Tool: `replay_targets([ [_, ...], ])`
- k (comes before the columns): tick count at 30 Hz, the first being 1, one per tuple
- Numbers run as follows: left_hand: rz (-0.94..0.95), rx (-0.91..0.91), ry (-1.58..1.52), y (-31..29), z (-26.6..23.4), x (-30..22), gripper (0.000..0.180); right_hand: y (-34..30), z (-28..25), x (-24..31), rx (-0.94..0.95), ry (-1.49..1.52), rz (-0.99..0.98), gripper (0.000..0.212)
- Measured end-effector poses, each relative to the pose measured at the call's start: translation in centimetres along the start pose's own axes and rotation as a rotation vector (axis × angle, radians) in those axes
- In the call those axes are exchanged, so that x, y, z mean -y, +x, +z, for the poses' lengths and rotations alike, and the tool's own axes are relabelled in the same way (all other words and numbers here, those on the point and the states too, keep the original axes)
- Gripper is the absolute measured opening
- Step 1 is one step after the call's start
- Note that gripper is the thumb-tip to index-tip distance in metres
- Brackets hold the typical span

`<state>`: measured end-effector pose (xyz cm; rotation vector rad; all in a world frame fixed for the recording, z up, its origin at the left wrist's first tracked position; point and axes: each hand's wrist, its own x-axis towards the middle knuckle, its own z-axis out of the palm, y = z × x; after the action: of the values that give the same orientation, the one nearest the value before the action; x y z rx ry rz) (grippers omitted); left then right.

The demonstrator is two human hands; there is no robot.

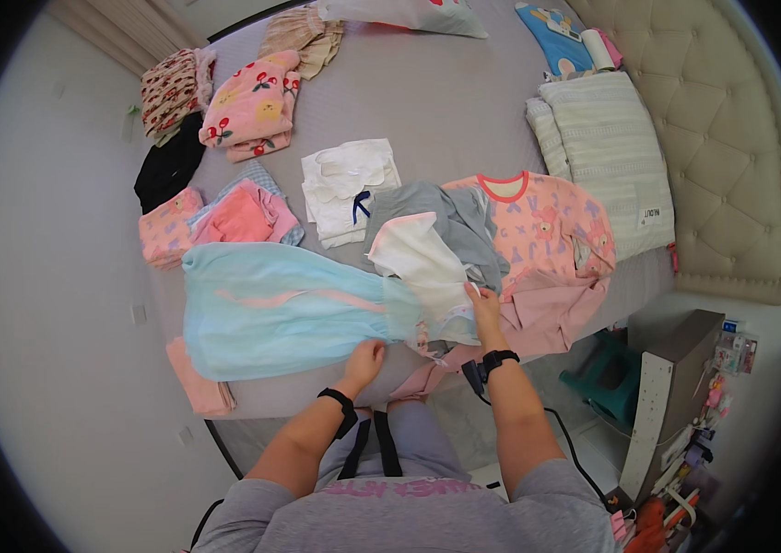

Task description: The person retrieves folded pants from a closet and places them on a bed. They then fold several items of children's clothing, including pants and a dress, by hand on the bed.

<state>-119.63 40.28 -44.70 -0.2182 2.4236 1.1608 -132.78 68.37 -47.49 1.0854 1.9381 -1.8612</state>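
Note:
A light blue dress [284,304] with a sheer skirt and a pink ribbon lies spread across the near side of the bed. Its white upper part [422,267] is folded back toward the grey garment. At the dress's near edge by the waist, my left hand [365,361] is closed, fingers curled on the fabric. My right hand [485,309] pinches the edge of the white upper part. Beyond it lie a grey garment [432,212] and a pink patterned long-sleeved top [542,217]. Dusty pink cloth [547,309] lies just right of my right hand.
Folded white clothing [344,180] lies mid-bed. Piled at left are pink folded clothes [247,212], a black garment [169,166] and a cherry-print pink garment [257,106]. A pale quilt [616,157] rests near the tufted headboard [731,129]. A green stool [602,378] stands below right.

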Motion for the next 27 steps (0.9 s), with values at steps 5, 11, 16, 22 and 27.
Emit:
replay_targets([
  [5, -0.007, -0.035, -0.356, 4.1, -0.1, -3.8, 0.023, 3.1, 0.2, -2.8, -0.024, -0.196, -0.037, 0.040],
  [11, -0.258, -0.001, -0.938, 8.8, -1.4, -7.0, 0.034, -1.6, 2.5, 1.0, 0.392, -0.118, -0.149, 0.031],
  [16, -0.590, 0.155, -1.523, 10.4, -5.5, -6.1, 0.077, -6.0, 3.7, 1.8, 0.825, -1.116, -1.061, 0.039],
  [22, -0.857, 0.098, -1.487, 5.9, -4.1, -0.4, 0.091, -4.8, 0.4, -1.6, 0.753, -1.448, -1.202, 0.024],
  [27, -0.789, -0.036, -1.049, 4.8, -1.4, 0.2, 0.064, -4.4, -1.2, 0.5, 0.417, -0.615, -0.668, 0.044],
])
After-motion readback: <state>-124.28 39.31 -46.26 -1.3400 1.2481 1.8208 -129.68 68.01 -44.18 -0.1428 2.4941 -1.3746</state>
